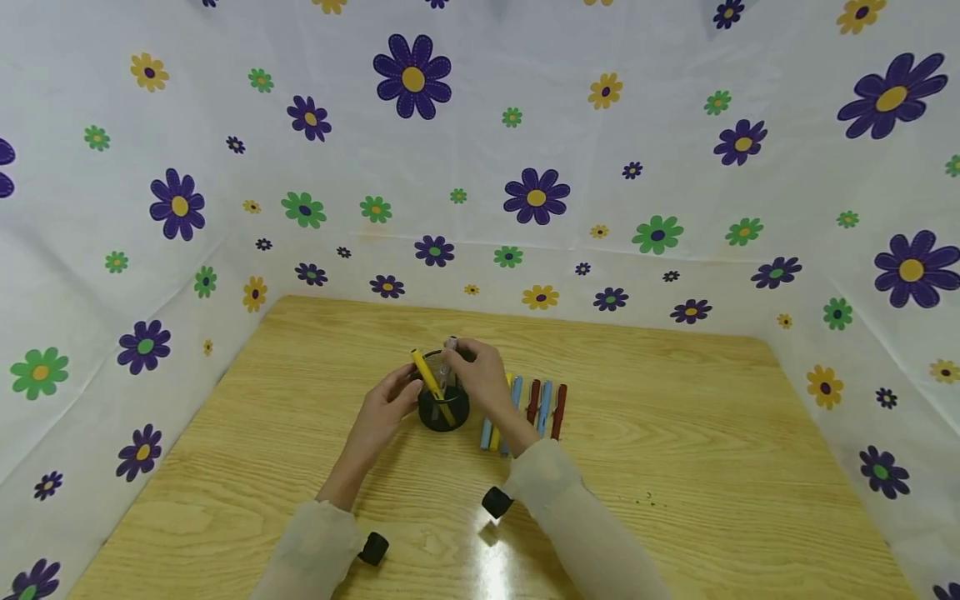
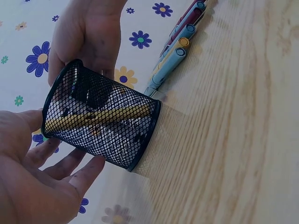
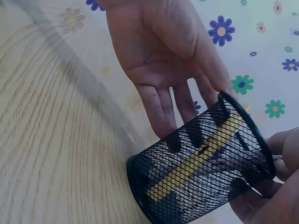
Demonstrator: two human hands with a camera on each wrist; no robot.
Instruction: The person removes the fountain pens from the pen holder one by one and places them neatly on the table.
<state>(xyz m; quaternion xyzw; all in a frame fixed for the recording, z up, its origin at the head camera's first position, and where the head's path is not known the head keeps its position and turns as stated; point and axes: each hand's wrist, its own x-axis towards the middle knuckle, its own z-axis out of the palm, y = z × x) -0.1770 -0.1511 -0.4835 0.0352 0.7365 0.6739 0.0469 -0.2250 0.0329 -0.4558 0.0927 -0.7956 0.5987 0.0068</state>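
A black mesh pen holder stands upright on the wooden table. My left hand holds it from the left, thumb near the rim and fingers along the mesh side. Inside, a yellow pen leans to the left, showing through the mesh in both wrist views. My right hand is over the holder's right rim, pinching a clear, greyish pen whose lower part is inside the holder. In the right wrist view, the right fingertips are partly hidden behind the rim.
Right of the holder lies a row of several pens: light blue, yellow and dark red among them. My right forearm covers part of the row. A flower-printed cloth surrounds the table's back and sides.
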